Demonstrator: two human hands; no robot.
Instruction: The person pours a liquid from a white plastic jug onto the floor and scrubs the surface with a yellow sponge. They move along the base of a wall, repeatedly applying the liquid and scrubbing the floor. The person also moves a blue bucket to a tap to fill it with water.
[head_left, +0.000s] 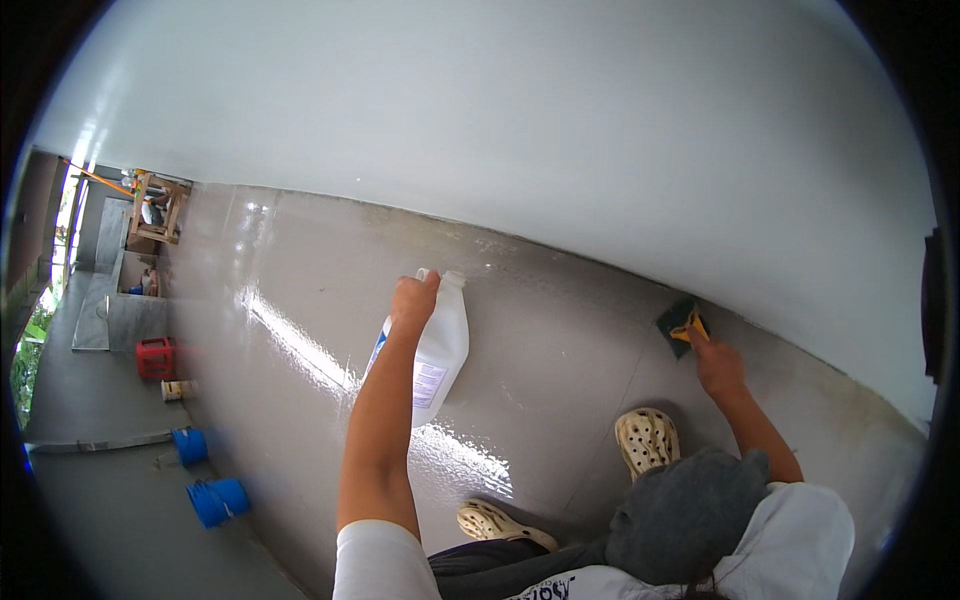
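Note:
My left hand (415, 301) grips a translucent white plastic jug (442, 352) at its handle. The jug bears a printed label and is held tilted above the floor, its mouth turned toward the wall. Whether liquid is flowing from it, I cannot tell. Within my right hand (721, 369) is the yellow handle of a scrubbing pad holder (691, 327). Its dark green abrasive pad (677, 321) rests at the floor beside the foot of the wall. Wet, shiny patches and pale staining show on the grey floor (555, 360) along that edge.
A pale painted wall (525, 127) runs along the far side. My cream clogs (649, 442) stand on the floor. Toward the left are blue buckets (217, 502), a red plastic stool (156, 358), a small white pail (178, 390) and a wooden frame stand (159, 208).

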